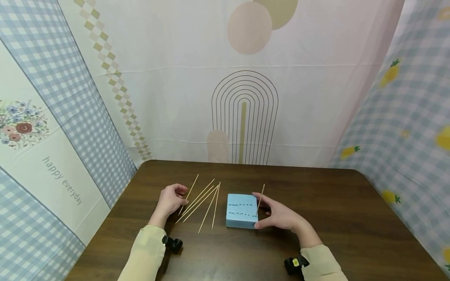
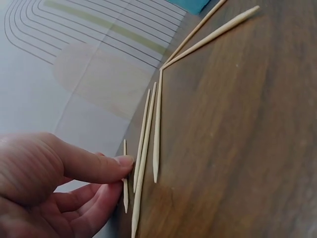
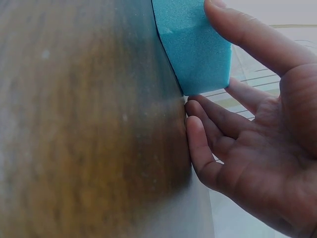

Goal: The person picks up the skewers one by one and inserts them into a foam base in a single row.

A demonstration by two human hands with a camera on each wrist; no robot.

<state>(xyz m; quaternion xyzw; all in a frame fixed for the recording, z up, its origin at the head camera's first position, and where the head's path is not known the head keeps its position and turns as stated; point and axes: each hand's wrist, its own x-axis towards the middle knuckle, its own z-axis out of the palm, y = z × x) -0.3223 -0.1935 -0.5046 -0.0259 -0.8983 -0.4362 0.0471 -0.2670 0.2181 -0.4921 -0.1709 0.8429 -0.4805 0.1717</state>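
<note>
On the table my left hand (image 1: 171, 201) pinches a thin pointed bamboo skewer (image 2: 126, 198) between thumb and fingers, at the left end of a group. Several other bamboo skewers (image 1: 215, 203) lie fanned out just to its right, some touching at their far ends. A light blue foam block (image 1: 241, 221) with two rows of dark marks on top sits right of them. My right hand (image 1: 283, 216) grips this block at its right side, thumb at the near corner and forefinger at the far one. One skewer (image 1: 261, 194) stands slightly tilted at the block's right edge.
The dark brown wooden table (image 1: 218, 257) ends at a patterned cloth backdrop (image 1: 175, 109). Checked cloths hang at the left and right sides. Each wrist wears a small black camera.
</note>
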